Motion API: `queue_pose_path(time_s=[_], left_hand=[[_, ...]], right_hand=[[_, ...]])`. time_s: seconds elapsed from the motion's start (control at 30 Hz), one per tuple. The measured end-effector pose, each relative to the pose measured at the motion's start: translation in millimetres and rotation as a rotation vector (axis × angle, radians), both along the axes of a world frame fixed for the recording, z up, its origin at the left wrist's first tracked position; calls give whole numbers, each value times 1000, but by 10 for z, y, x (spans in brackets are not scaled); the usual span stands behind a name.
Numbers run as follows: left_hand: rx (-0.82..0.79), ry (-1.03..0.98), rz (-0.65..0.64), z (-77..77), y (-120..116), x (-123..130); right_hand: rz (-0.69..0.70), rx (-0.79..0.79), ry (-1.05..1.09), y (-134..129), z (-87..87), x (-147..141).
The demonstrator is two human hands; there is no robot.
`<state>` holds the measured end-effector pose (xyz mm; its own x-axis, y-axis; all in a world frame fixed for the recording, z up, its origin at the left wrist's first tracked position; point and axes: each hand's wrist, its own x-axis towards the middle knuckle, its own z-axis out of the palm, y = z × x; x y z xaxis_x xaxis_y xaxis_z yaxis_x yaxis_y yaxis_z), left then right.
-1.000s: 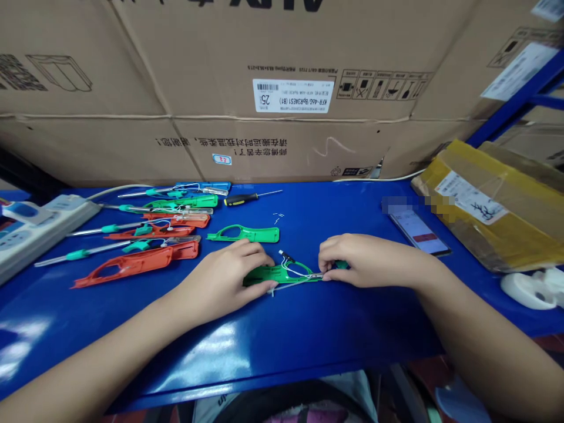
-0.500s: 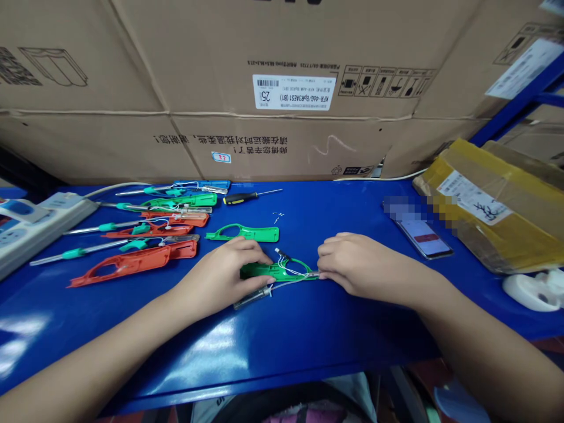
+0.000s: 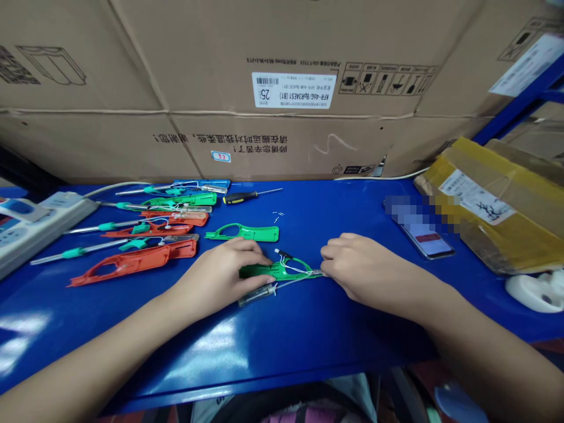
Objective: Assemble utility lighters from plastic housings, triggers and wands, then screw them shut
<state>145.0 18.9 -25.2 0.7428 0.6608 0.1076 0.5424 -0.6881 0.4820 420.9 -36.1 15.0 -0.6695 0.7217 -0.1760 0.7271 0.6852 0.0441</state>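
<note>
My left hand is closed on the left end of a green plastic handle shell, thumb in front and fingers behind. At the shell's pointed right end my right hand pinches a small metal piece; its fingertips are partly hidden. White wires run from this end to a small black part at the shell's oval opening. A clear battery case lies under my left thumb, with a wire leading right. Behind my left hand lies the other green shell half.
Several orange, green and blue shells with metal rods lie at the left, by a white power strip. A screwdriver lies at the back. To the right are a phone, a taped parcel and a white object.
My right hand has shifted slightly right, baring more of the metal piece at the shell's tip. The clear battery case has moved slightly right. My left hand stays almost in place.
</note>
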Motion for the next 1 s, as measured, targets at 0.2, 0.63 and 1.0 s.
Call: queue_pose_path(time_s=[0.2, 0.63, 1.0], left_hand=[[27, 8, -5, -3, 28, 19], [11, 16, 54, 39, 6, -2], [111, -42, 35, -91, 31, 142]], right_hand=[[9, 68, -76, -49, -9, -142], [-254, -164, 178, 150, 199, 427], [-272, -420, 258, 317, 122, 538]])
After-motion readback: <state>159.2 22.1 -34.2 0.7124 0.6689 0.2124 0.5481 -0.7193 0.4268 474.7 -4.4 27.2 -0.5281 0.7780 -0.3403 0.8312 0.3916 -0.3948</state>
